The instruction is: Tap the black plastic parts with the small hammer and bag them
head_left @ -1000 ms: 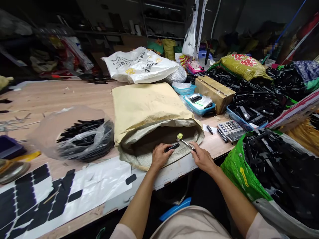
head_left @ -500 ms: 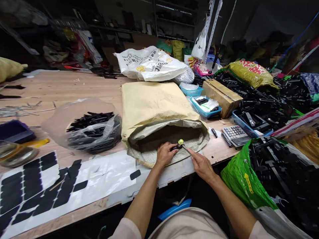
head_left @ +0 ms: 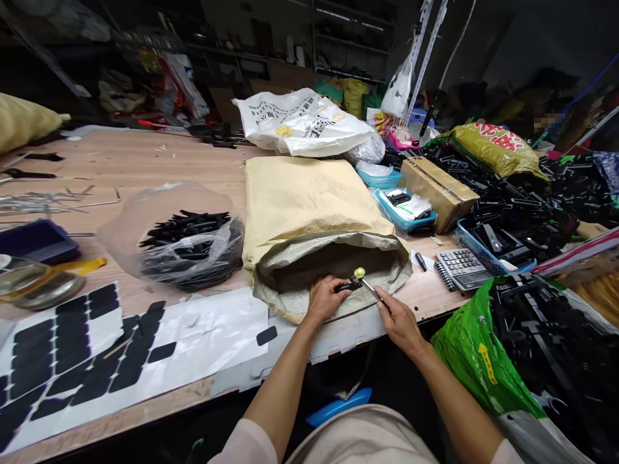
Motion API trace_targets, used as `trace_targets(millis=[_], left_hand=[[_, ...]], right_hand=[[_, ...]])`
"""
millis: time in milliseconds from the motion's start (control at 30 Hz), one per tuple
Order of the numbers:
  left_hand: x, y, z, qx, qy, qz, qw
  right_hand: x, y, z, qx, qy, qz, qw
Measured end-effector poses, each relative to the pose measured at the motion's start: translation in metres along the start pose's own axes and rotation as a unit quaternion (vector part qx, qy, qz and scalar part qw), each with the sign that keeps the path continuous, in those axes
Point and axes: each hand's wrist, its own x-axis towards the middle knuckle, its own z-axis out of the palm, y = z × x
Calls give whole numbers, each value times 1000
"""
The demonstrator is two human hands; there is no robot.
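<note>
At the mouth of a cream woven sack, my left hand is closed around a small black part, its exact kind unclear. My right hand grips a slim metal rod that slants up to the left, its grip end hidden in my fingers. A round yellow-green piece sits where the rod's tip and the black part meet; I cannot tell which of them it is fixed to. Both hands are just over the sack's lower lip.
Left of the sack stands a clear plastic bag of black pieces. A white sheet with black pads lies along the front edge. To the right are a calculator, a cardboard box and a green bag full of black parts.
The whole view has shifted slightly, so everything appears a little further right. Both hands keep the same hold, with the rod still against the black part.
</note>
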Motion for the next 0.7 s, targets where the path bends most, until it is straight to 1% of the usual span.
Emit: trace_targets(millis=[67,100,200,300,367,400,433,500,567,600,633,700], left_hand=[[0,0,1,4,1,-2,1000],[1,-1,1,6,2,0,1000],[4,0,0,1,4,19,1000],[-5,5,-7,-13,39,65,997],[-29,9,-11,-25,68,121,990],[-46,11,-12,-32,69,153,985],[-66,12,-12,-39,57,182,981],[-111,11,-7,-52,-1,216,975],[-150,6,4,-28,-61,199,978],[-165,3,11,-9,-84,170,982],[-174,-2,20,11,-104,133,986],[-181,-12,36,59,-130,46,989]], right_hand=[[3,6,-5,1,20,34,999],[5,9,-7,-9,17,57,998],[10,12,-10,-72,-23,119,990],[14,7,-10,-131,-53,135,981],[15,3,-9,-151,-57,130,978],[15,2,-9,-157,-57,129,978],[15,0,-8,-161,-58,128,977],[14,-1,-8,-167,-60,127,976],[13,-2,-7,-174,-62,129,974],[13,-2,-6,-176,-62,130,974],[13,-2,-5,-179,-62,131,973],[14,-3,-3,-181,-56,131,973]])
